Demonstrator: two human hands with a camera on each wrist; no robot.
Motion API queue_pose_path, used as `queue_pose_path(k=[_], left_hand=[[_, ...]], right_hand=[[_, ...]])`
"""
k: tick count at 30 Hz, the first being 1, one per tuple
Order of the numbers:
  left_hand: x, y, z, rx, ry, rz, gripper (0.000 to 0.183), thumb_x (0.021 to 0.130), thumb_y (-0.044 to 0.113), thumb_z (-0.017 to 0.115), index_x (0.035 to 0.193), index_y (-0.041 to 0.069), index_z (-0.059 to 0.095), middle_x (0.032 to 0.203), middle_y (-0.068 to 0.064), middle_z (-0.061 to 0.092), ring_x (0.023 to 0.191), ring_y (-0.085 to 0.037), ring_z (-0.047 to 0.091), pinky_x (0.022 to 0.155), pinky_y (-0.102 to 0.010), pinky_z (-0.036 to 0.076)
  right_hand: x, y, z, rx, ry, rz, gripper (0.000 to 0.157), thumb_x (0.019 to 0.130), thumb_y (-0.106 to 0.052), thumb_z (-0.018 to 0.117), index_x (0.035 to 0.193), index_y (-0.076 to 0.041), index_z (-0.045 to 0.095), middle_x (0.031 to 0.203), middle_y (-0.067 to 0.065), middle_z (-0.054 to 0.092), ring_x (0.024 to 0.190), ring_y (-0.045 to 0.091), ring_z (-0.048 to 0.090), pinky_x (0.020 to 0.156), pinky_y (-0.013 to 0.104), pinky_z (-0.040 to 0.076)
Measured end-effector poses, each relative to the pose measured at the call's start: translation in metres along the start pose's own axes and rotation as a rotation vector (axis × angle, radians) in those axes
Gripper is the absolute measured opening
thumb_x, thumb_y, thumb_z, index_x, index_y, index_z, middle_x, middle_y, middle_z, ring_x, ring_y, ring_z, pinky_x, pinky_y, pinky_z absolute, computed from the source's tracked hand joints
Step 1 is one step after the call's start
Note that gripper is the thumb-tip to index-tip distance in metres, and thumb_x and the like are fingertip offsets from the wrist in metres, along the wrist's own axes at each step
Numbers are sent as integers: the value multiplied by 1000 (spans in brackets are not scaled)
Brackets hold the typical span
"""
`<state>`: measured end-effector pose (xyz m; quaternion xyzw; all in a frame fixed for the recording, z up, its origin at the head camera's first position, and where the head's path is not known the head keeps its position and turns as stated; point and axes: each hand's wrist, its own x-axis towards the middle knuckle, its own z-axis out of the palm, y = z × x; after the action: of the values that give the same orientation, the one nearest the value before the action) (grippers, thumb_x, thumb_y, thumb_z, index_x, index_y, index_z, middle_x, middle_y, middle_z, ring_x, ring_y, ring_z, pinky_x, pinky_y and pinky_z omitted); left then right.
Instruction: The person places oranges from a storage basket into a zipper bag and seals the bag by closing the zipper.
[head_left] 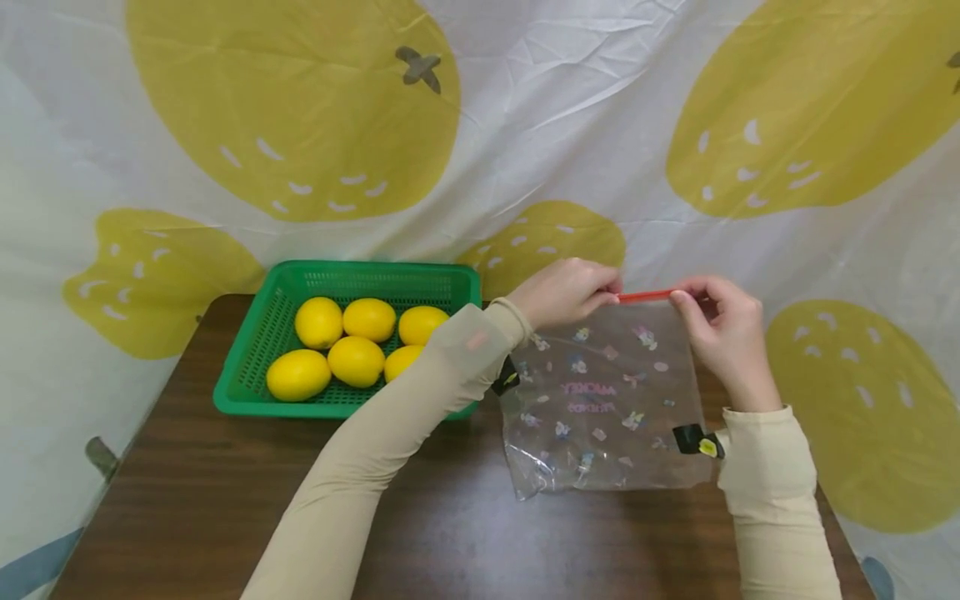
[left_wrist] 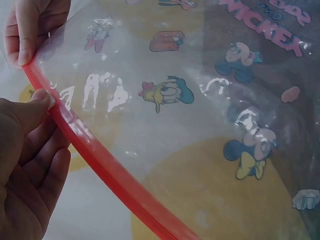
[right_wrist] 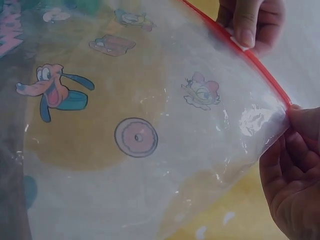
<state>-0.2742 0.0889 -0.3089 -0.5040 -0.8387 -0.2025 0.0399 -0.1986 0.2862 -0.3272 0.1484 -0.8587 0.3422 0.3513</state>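
A clear zipper bag with cartoon prints and a red zip strip hangs upright between both hands, strip uppermost. My left hand pinches a small white slider on the strip between thumb and fingers. At the strip's end, my right hand grips the bag's top corner between thumb and forefinger. The right wrist view shows the right hand's other fingers curled below that corner. No contents show through the bag's film.
Left of the bag, a green basket holds several yellow lemons; the left sleeve covers its right front corner. Both stand on a dark wooden table. Behind hangs a white cloth with large lemon prints.
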Motion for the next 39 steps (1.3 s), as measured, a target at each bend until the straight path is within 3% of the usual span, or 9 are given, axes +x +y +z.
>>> queue_pose_path(k=[4,7,18,33,39], left_hand=[[-6,-3,4,14,-8,19,16,93,22,52,95,9,61,89,0,64,77,-9,55,74,-20,42],[-10,-6,7,22,-12,20,16,92,21,52,96,9,62,90,0,65,79,-10,57,74,-20,43],[-27,-11,13,35,-39,-19,17,93,22,51,98,10,62,91,0,64,80,-10,58,74,-20,44],[-46,-22,19,36,-61,-58,17,93,22,52,96,9,63,92,1,65,81,-11,59,76,-21,46],[-55,-28,20,44,-50,-67,15,92,21,54,94,10,64,90,2,66,80,-10,60,75,-22,46]], right_hand=[[-6,4,-1,15,9,31,7,80,2,64,78,9,62,73,-12,53,61,-7,43,57,7,35],[-12,9,-1,40,20,52,8,80,2,64,80,10,62,76,-18,52,61,-7,45,57,7,36],[-29,22,0,85,87,54,5,79,10,62,82,13,60,80,-20,52,64,-7,45,59,5,36],[-45,40,-6,90,105,168,7,82,5,60,85,11,60,76,-23,52,60,-3,42,53,7,34],[-46,45,-9,115,122,172,8,82,6,59,84,13,58,74,-23,52,58,-3,40,53,7,33]])
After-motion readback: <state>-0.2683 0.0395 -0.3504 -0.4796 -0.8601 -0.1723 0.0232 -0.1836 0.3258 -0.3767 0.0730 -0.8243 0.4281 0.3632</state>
